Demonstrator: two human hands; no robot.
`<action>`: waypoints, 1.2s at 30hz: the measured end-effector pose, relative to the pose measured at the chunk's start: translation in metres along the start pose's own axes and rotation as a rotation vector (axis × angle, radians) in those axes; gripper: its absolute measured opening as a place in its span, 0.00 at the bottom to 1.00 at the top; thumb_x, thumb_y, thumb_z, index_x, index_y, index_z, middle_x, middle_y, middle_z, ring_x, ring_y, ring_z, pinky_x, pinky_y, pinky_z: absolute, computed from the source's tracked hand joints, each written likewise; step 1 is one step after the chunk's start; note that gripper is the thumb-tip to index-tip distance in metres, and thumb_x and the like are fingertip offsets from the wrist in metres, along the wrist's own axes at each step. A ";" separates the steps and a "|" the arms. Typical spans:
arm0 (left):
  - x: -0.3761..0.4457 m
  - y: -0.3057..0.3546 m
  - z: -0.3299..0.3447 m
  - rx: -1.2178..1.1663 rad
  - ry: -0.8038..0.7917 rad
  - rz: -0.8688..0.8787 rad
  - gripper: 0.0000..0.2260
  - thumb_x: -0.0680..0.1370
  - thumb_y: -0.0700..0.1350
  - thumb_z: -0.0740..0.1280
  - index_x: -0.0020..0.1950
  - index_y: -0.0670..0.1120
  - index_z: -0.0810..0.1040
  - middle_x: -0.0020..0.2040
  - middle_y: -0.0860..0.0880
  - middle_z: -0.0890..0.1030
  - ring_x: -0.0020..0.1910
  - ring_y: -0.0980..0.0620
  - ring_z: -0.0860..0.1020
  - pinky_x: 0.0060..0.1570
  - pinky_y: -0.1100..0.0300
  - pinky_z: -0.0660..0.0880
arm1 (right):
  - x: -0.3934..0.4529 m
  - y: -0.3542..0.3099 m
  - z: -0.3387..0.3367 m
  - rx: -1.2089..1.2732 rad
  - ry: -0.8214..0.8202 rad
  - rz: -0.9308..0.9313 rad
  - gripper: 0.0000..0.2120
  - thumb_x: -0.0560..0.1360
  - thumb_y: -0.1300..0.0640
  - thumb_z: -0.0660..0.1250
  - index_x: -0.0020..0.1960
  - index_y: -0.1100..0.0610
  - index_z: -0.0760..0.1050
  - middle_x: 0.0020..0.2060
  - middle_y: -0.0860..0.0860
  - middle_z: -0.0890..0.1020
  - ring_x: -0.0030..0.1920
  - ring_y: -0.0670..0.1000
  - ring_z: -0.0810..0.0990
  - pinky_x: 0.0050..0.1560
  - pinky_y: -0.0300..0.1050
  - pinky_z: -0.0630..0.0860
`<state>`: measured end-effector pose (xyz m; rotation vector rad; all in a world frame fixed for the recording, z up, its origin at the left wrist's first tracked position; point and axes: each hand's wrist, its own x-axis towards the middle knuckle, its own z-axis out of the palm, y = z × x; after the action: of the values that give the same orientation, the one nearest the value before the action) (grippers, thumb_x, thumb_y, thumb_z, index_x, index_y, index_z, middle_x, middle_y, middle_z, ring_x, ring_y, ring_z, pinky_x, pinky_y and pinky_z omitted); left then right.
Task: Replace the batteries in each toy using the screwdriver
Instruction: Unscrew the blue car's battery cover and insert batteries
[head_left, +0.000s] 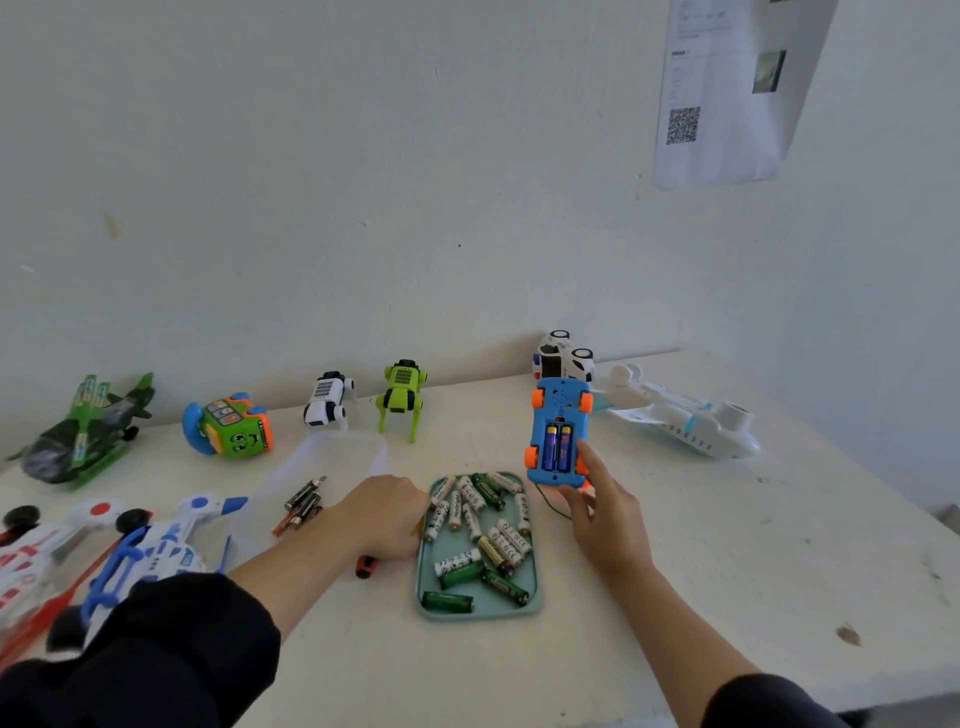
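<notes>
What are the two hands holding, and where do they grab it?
The right hand holds the blue toy car by its lower end, underside up. The left hand grips the screwdriver, its fingers hiding all but the handle's end.

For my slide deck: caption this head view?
Right hand holds upturned blue toy car, batteries showing; left hand reaches battery tray.

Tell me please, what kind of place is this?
Probably a plain indoor work corner: a white table against a bare wall, a printed sheet with QR code, toys and a tray of batteries.
</notes>
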<state>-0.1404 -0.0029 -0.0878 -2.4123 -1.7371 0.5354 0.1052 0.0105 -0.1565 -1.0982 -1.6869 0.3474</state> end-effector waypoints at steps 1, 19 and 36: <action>0.000 -0.001 0.001 0.006 0.044 -0.024 0.06 0.77 0.45 0.58 0.45 0.44 0.71 0.33 0.52 0.65 0.37 0.48 0.70 0.35 0.58 0.65 | 0.000 0.000 0.000 0.005 -0.006 0.008 0.28 0.74 0.66 0.67 0.67 0.46 0.61 0.51 0.47 0.79 0.45 0.47 0.78 0.45 0.40 0.72; 0.052 0.062 -0.078 -1.165 0.459 -0.064 0.10 0.72 0.37 0.72 0.43 0.50 0.74 0.40 0.45 0.81 0.35 0.49 0.77 0.45 0.51 0.78 | 0.000 0.006 0.002 -0.033 0.016 -0.009 0.28 0.72 0.67 0.69 0.69 0.54 0.65 0.49 0.54 0.83 0.44 0.55 0.82 0.45 0.49 0.78; 0.078 0.067 -0.084 -1.014 0.442 0.072 0.08 0.73 0.38 0.71 0.50 0.48 0.82 0.34 0.56 0.74 0.35 0.60 0.72 0.46 0.59 0.72 | 0.003 0.009 0.003 -0.050 0.014 -0.013 0.26 0.73 0.66 0.68 0.70 0.58 0.65 0.49 0.56 0.83 0.44 0.58 0.81 0.45 0.51 0.78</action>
<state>-0.0289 0.0568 -0.0463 -2.8021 -1.9577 -1.0684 0.1071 0.0188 -0.1622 -1.1235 -1.6979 0.2898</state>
